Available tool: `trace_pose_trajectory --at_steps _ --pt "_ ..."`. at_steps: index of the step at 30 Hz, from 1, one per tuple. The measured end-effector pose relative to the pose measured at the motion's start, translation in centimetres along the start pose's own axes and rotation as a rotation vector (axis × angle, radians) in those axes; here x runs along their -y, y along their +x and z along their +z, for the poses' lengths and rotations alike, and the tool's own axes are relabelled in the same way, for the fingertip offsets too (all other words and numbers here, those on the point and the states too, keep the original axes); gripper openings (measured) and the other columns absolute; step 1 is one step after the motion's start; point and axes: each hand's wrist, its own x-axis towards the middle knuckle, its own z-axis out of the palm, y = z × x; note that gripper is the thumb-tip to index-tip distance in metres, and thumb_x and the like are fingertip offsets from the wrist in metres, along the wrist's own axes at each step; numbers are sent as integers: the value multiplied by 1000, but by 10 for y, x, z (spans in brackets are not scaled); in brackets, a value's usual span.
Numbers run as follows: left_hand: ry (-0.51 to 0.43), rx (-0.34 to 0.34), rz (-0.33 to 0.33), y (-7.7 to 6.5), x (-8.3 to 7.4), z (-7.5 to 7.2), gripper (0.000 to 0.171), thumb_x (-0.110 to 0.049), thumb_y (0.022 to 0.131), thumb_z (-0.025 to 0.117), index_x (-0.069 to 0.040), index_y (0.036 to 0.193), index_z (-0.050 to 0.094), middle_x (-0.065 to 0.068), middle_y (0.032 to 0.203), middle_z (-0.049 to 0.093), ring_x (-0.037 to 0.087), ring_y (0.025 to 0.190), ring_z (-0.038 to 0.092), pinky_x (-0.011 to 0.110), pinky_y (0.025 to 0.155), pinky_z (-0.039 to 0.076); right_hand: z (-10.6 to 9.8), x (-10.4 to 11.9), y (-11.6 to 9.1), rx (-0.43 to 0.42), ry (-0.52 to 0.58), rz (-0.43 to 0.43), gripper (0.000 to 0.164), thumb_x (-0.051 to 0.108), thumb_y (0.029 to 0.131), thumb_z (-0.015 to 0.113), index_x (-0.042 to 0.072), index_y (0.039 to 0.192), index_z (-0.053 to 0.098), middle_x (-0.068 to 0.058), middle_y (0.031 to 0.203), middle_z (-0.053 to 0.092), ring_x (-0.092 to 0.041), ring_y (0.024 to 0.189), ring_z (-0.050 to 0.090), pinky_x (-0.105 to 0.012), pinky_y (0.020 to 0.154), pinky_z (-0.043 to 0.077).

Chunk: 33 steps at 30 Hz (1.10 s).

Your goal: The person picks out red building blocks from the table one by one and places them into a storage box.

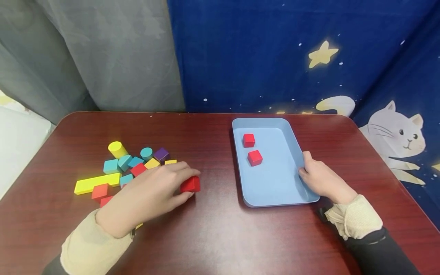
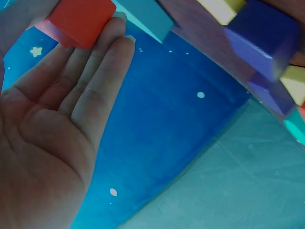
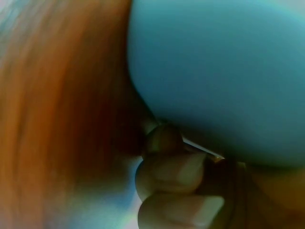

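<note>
The person's left hand [image 1: 149, 191] is pinching a red cube [image 1: 190, 184], thumb on one side and fingertips on the other, at the edge of the block pile; I can't tell whether the cube touches the bench [image 1: 213, 236] underneath. The right hand [image 1: 324, 179] grips the near part of the blue tray's [image 1: 271, 187] right wall, its thumb over the rim and its fingers curled on the outer side.

Inside the tray, over to the left of the right hand and a bit farther off, sit two more red cubes: a farther cube [image 1: 249, 140] and a nearer cube [image 1: 255, 157], close together but apart.

The rest of the pile lies beyond the left hand and to its left. A yellow cylinder [image 1: 117, 149] stands out at the far side, with a teal cylinder [image 1: 146, 153] and a purple block [image 1: 161, 154] just past the knuckles. Left of the wrist lies a long yellow bar [image 1: 97, 183], a red block [image 1: 100, 192] right beside it. The forearm hides some pieces.

Past both hands, a grey curtain [image 1: 127, 53] meets a blue curtain [image 1: 240, 57], and a white cat [image 1: 395, 131] is printed beyond the right hand.
</note>
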Motion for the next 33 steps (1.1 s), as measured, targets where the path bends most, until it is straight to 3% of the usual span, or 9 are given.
trace_pose_trajectory --at_steps 8,21,33 --pt "-28 -23 43 24 -8 1 45 -25 75 80 -13 116 66 -6 91 60 6 76 54 19 68 47 1 -1 0 -5 -4 -5 27 13 94 42 -3 110 29 -9 69 49 -22 69 54 -37 66 44" --pt "-48 -30 14 62 -16 -2 42 -24 73 82 -12 110 67 -4 89 61 10 78 56 21 71 48 2 -3 1 -23 -9 -8 26 12 94 44 -3 109 30 -8 67 49 -22 67 52 -38 65 44" --pt "-79 -9 13 106 -19 14 44 -24 77 79 -11 117 66 -1 94 63 11 83 57 21 76 49 2 -3 0 -25 -16 -4 25 14 94 44 -2 108 29 -7 66 48 -21 66 54 -37 64 44"
